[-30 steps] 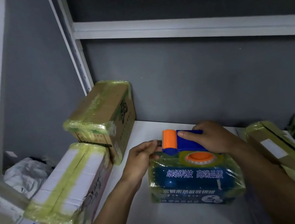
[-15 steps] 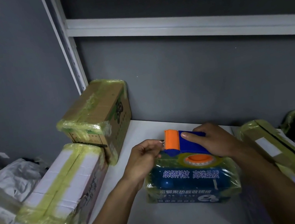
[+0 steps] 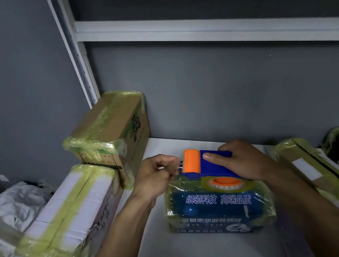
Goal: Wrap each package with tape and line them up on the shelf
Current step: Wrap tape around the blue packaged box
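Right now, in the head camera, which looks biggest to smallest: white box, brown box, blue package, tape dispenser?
1. white box, though nearer than the brown one
2. brown box and blue package: about alike
3. tape dispenser

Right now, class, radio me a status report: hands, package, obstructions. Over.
Right hand grips tape dispenser atop blue package. Left hand pinches tape end at its roller. Taped boxes left stand apart; wrapped parcels right, contact hidden by arm.
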Available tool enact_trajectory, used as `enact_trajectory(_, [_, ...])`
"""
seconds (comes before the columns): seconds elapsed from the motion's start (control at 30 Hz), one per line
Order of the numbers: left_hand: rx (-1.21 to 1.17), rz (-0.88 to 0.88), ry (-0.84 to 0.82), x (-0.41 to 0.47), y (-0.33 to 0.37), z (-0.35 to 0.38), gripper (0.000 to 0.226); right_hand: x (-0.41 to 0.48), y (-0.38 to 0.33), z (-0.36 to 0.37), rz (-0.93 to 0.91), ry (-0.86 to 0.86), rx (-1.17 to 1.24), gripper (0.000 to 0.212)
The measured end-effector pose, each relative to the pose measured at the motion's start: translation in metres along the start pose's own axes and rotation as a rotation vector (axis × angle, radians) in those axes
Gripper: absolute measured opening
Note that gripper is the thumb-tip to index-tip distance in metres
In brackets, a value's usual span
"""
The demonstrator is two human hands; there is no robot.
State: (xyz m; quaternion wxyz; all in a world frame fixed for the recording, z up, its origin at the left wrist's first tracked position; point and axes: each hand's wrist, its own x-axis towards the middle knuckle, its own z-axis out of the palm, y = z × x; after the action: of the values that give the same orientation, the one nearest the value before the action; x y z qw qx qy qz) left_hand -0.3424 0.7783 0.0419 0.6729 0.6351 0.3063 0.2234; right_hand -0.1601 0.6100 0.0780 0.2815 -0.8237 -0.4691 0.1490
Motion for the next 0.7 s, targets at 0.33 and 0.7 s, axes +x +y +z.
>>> enact_trajectory(0.33, [-0.088, -0.055, 0.107, -0.001, -0.015, -0.036, 0.004, 0.006, -0.018, -0.010, 0.051, -0.022, -0.199, 0.076])
enact_trajectory(0.7, [-0.109, -0.094, 0.246, -0.001, -0.037, -0.059, 0.006, 0.021, -0.029, -0.008, 0.120, -0.103, -0.301, 0.089])
